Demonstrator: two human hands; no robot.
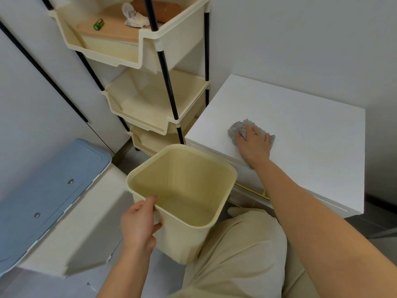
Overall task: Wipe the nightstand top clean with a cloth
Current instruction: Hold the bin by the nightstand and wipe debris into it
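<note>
The white nightstand top (pixel 300 130) fills the right of the view. A crumpled grey cloth (pixel 236 130) lies near its front left part, and my right hand (pixel 254 145) presses flat on it with fingers spread. My left hand (pixel 139 224) grips the near rim of an empty cream plastic bin (pixel 182 190), held up beside the nightstand's front left corner. The bin's inside is bare.
A cream tiered rack (pixel 150 100) with black poles stands left of the nightstand; its top tray holds a green battery, crumpled white paper and a brown object. A white box with a blue lid (pixel 49 190) sits at the lower left. My knee in beige trousers (pixel 242 254) is below.
</note>
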